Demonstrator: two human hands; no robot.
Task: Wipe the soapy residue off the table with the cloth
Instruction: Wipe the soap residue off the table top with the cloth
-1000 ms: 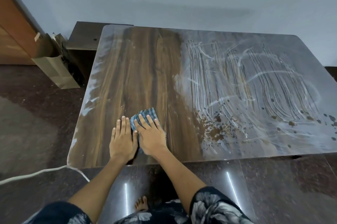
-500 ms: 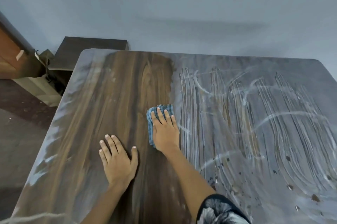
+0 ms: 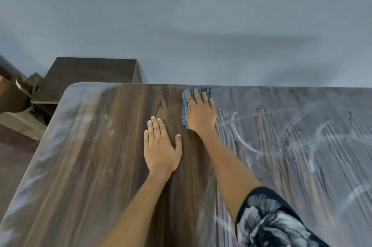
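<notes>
A wooden table point(image 3: 96, 166) fills the lower view. Its middle band shows dark clean grain, while streaky white soapy residue point(image 3: 291, 146) covers the right half and a paler film lies along the left edge. My right hand point(image 3: 201, 114) presses flat on a folded blue checked cloth point(image 3: 186, 103) at the table's far edge, right at the border between the clean band and the residue. My left hand point(image 3: 161, 146) rests flat on the clean wood, fingers together, holding nothing.
A grey wall rises directly behind the table. A dark low cabinet point(image 3: 90, 71) stands beyond the table's far left corner, with a paper bag point(image 3: 18, 93) and dark floor to the left.
My right hand has pushed the cloth from the near edge straight across to the far edge. My left hand has slid forward on the wood, and my head has leaned in over the table.
</notes>
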